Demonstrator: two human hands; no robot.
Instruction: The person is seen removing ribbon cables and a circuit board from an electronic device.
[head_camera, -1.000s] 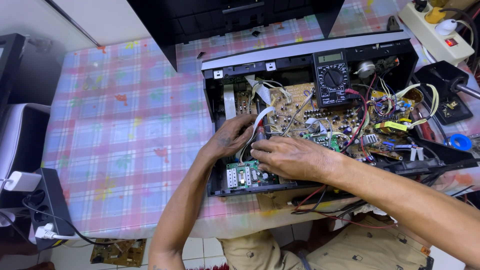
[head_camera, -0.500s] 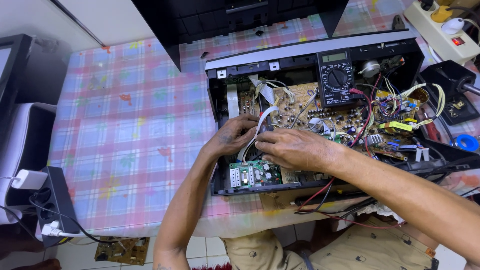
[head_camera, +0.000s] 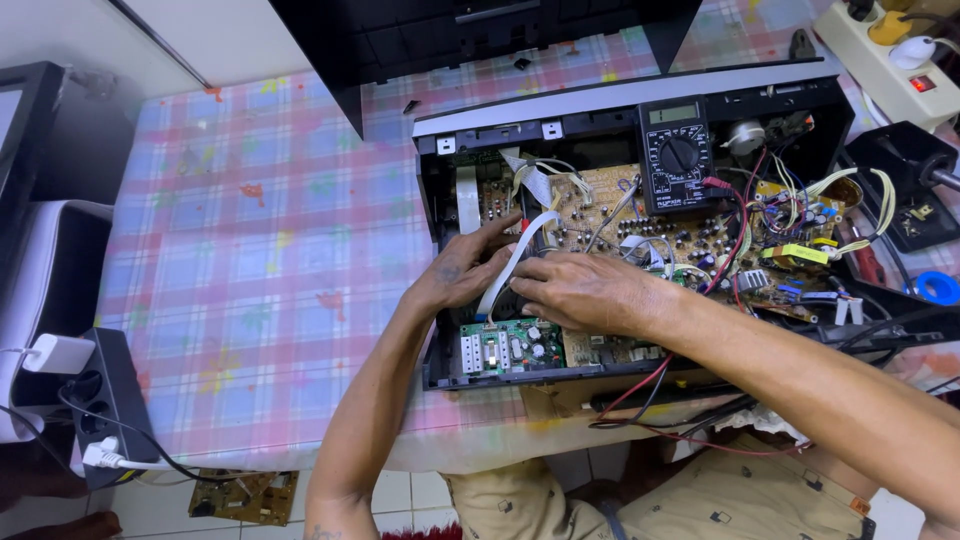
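Observation:
An opened black electronics chassis (head_camera: 432, 300) lies on the table, its brown circuit board (head_camera: 650, 225) and a small green board (head_camera: 505, 345) exposed. My left hand (head_camera: 462, 268) rests at the chassis's left side, fingers curled against a white flat ribbon cable (head_camera: 508, 268). My right hand (head_camera: 585, 292) presses down beside it, fingertips meeting the left hand at a dark part between the boards. What the fingers pinch is hidden.
A black multimeter (head_camera: 675, 155) sits on the chassis's back edge with red and black leads trailing. A pastel checked tablecloth (head_camera: 250, 260) covers the table. A power strip (head_camera: 885, 55) lies top right, a black socket block (head_camera: 100, 400) lower left, a black casing (head_camera: 480, 35) behind.
Both hands have stayed at the same spot on the boards with only slight finger shifts. The camera view has drifted a little.

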